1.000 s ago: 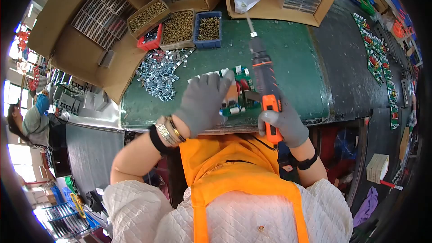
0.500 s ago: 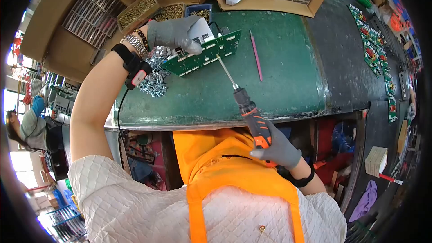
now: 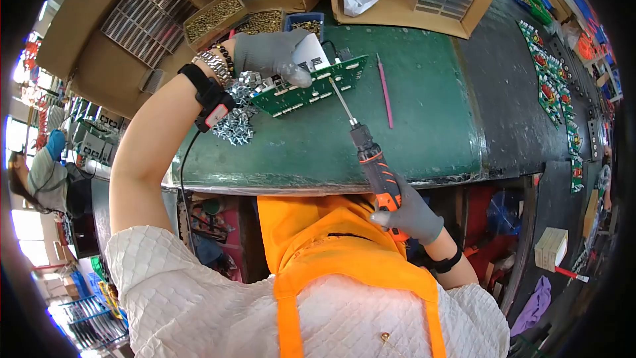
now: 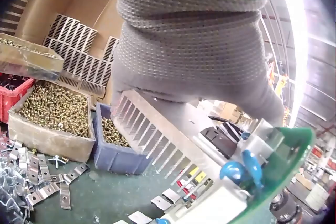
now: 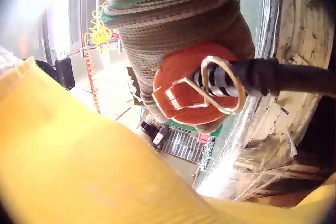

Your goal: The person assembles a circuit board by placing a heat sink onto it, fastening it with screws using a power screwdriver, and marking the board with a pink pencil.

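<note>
My gloved left hand (image 3: 268,56) grips a green circuit board (image 3: 301,97) by the finned aluminium heat sink (image 4: 163,132) on its component side. The board is tilted up, its soldered back turned toward me. My gloved right hand (image 3: 417,215) is wrapped round an orange and black electric screwdriver (image 3: 376,169). Its long bit (image 3: 342,101) points up and left, the tip right at the back of the board. In the right wrist view the screwdriver's orange end cap (image 5: 173,69), with a wire loop and black cable, sticks out of the fist.
Loose metal clips (image 3: 233,129) lie heaped left of the board. Behind stand trays of brass screws (image 4: 52,113) and a blue bin (image 4: 118,155). A pink stick (image 3: 385,96) lies on the green table. Cardboard boxes (image 3: 424,23) with heat sinks line the back; more circuit boards (image 3: 548,86) sit at right.
The board was flat on the table under my left hand; it is now lifted and tilted, further left. The screwdriver's tip has come down from the table's back to the board.
</note>
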A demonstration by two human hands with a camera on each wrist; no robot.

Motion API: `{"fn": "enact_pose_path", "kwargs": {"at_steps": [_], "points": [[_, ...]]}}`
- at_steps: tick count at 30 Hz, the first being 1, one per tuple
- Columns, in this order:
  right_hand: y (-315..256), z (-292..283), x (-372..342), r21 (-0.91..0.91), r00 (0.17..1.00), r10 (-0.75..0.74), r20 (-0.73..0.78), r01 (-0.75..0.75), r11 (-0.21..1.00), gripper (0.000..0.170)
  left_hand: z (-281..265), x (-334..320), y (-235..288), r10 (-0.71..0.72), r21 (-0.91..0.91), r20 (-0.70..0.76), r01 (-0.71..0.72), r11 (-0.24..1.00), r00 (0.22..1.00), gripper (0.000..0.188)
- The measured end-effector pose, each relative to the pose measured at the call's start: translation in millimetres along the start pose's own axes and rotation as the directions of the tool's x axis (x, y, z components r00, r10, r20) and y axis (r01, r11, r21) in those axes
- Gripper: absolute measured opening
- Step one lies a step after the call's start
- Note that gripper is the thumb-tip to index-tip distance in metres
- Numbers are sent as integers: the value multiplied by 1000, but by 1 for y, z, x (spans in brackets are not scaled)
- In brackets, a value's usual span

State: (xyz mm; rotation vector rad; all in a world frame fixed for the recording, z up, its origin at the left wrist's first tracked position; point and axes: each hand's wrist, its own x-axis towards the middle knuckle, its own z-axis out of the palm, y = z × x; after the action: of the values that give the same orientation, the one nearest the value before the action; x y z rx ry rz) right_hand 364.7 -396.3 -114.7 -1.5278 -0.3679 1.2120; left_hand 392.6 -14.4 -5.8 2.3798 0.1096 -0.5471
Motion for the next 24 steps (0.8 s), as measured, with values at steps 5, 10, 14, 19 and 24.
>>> {"fn": "enact_pose_path", "kwargs": {"at_steps": [5,10,14,19,24], "points": [[-17,-14,-11,262,980,74,185,-122,957,36,-5,28,-19,487,-51,279,-494,868,827,40],[2,-8,-23,436,977,-66,204,-30,900,50,-37,-9,-22,114,-48,-71,-117,992,991,50],[-20,19,81,261,831,45,555,-225,939,60,-34,20,-6,-198,-23,-355,203,979,914,50],[-35,60,134,175,731,29,682,-202,964,60,-19,37,-7,-300,-40,-474,321,946,827,51],[-37,60,145,208,750,-6,661,-176,962,60,-18,53,-12,-262,2,-469,297,955,843,51]]}}
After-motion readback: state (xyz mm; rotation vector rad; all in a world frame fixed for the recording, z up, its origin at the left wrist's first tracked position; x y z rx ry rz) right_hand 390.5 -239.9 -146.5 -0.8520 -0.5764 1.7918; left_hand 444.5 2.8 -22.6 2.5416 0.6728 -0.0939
